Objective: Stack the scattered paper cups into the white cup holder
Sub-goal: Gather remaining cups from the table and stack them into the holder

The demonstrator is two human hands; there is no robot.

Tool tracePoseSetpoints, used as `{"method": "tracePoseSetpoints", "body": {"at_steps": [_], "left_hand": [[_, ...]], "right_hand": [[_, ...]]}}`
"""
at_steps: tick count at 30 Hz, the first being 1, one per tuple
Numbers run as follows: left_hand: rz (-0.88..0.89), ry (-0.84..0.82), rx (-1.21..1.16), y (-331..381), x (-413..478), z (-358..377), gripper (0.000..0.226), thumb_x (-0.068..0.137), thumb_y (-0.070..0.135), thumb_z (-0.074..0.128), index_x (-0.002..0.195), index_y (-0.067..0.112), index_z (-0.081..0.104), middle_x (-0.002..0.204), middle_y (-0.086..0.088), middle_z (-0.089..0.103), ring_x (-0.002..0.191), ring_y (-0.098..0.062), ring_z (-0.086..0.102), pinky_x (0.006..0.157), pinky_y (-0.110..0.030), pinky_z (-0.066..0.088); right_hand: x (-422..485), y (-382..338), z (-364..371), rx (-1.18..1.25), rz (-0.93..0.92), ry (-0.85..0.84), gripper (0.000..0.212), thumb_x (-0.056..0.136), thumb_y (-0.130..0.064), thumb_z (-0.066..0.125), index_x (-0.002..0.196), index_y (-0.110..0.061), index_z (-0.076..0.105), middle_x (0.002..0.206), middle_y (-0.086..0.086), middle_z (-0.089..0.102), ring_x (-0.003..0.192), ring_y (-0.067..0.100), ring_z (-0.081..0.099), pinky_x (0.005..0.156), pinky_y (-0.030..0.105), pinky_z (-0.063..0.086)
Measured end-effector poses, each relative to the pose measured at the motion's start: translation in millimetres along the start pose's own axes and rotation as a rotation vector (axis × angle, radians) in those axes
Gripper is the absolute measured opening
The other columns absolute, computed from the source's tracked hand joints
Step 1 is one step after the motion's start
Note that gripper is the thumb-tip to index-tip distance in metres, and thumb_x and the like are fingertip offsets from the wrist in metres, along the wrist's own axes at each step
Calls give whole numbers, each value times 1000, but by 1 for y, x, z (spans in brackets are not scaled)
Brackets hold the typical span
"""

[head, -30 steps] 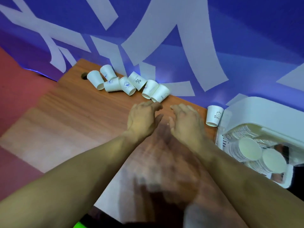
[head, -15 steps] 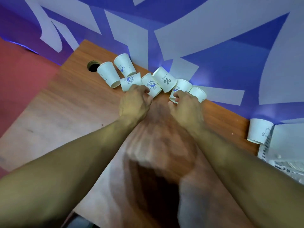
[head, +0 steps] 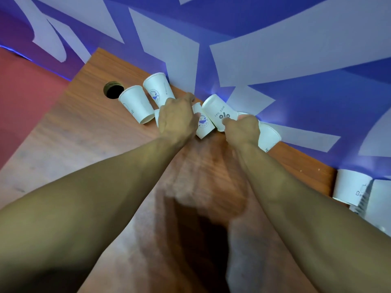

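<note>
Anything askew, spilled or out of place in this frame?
The paper cups lie jumbled and tipped along the table's far edge by the wall, the NICE DAY cup tilted over. One lone cup sits apart beside the white holder. No spill visible.

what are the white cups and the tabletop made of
Cups: probably thin paper, matte white, judging by the printed logos and rolled rims. Tabletop: looks like wood-grain laminate or veneer, smooth with a faint sheen; solid wood cannot be ruled out.
</note>
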State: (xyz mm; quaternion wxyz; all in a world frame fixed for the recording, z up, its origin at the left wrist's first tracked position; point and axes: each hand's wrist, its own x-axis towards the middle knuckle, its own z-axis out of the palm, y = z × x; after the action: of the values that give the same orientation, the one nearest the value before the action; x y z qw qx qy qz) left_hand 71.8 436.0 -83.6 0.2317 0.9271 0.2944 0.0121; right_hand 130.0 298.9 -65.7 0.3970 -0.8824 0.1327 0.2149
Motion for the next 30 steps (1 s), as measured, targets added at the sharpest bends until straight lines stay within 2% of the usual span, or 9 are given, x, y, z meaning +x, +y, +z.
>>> {"method": "tracePoseSetpoints", "body": {"at_steps": [3, 5, 7, 11, 13, 15, 18, 24, 30], "left_hand": [[-7, -11, 32, 1, 4, 2, 35, 87, 36, 62, 120, 27, 57, 105, 3, 69, 107, -26, 54, 88, -39, 37], [1, -22, 32, 4, 3, 2, 33, 86, 37, 64, 118, 30, 59, 103, 6, 69, 107, -23, 54, 89, -37, 32], [39, -28, 39, 9, -3, 0, 30, 86, 38, 66, 115, 32, 60, 101, 7, 69, 106, -20, 55, 89, -35, 27], [145, -68, 37, 23, -20, -10, 30, 90, 38, 63, 118, 30, 59, 102, 8, 70, 104, -20, 59, 94, -35, 24], [207, -81, 37, 31, -31, -17, 31, 92, 34, 60, 121, 27, 59, 105, 7, 71, 103, -22, 62, 94, -36, 28], [257, -49, 58, 42, -46, -27, 30, 91, 30, 58, 121, 25, 61, 106, 2, 72, 100, -24, 63, 93, -36, 33], [336, -22, 98, 61, -74, -43, 30, 90, 23, 52, 118, 26, 63, 112, -2, 69, 99, -27, 62, 90, -35, 36], [600, 78, 252, 93, -130, -63, 29, 81, 14, 57, 104, 31, 62, 98, 5, 63, 83, -24, 61, 81, -38, 33], [922, 277, 275, 138, -196, -65, 27, 79, 7, 59, 100, 23, 63, 95, 4, 60, 77, -24, 54, 76, -37, 30]], "right_hand": [[3, -4, 4, 119, 44, 34, 37, 72, -32, 68, 100, -9, 63, 90, 5, 69, 84, 27, 67, 68, 37, 57], [2, -4, 3, 170, 49, 51, 17, 73, -25, 71, 81, -13, 62, 83, 3, 68, 82, 27, 68, 72, 40, 58], [-1, -4, -4, 239, 76, 58, 23, 76, -19, 74, 66, -15, 54, 74, 2, 65, 77, 27, 67, 70, 38, 57], [-12, -2, -29, 341, 71, 65, 30, 77, -20, 77, 64, -12, 51, 64, 6, 59, 57, 23, 55, 53, 28, 49], [-23, 2, -44, 361, 26, 77, 28, 75, -22, 77, 62, -15, 52, 64, 4, 62, 59, 23, 60, 56, 30, 54], [-37, 8, -62, 282, -67, 113, 16, 74, -26, 74, 68, -17, 61, 75, -1, 71, 72, 21, 69, 70, 39, 60], [-65, 18, -96, 115, -258, 177, 7, 78, -25, 70, 80, -20, 65, 82, -5, 71, 78, 15, 69, 76, 37, 57], [-122, 59, -165, -325, -766, 354, 7, 85, -21, 62, 86, -14, 60, 80, -1, 61, 73, 22, 54, 60, 33, 36], [-163, 116, -241, -692, -946, 458, 11, 75, -13, 63, 86, -17, 62, 79, 0, 57, 73, 28, 50, 55, 26, 23]]}}
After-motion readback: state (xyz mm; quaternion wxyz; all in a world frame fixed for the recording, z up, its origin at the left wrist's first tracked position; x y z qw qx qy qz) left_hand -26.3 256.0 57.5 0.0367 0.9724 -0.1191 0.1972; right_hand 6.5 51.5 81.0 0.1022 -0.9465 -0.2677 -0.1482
